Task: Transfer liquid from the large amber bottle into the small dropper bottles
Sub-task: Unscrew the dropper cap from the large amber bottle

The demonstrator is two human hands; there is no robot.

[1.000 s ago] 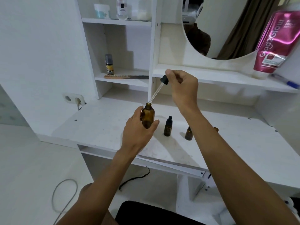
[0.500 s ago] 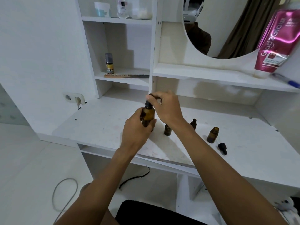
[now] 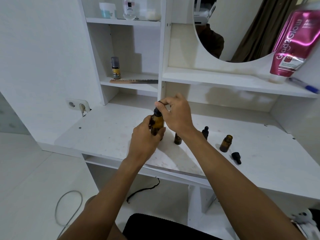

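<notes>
White bench. Clamping left grip on large amber bottle, pinching its dropper cap with right grip; likely drawing liquid. Next: steady lift toward uncapped small dropper bottle.

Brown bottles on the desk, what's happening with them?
A person grips the big brown bottle with the left hand and pinches its black dropper cap with the right hand. On the white desk: a small open bottle, its loose cap beside it, a capped bottle, and a half-hidden bottle behind the wrist.
</notes>
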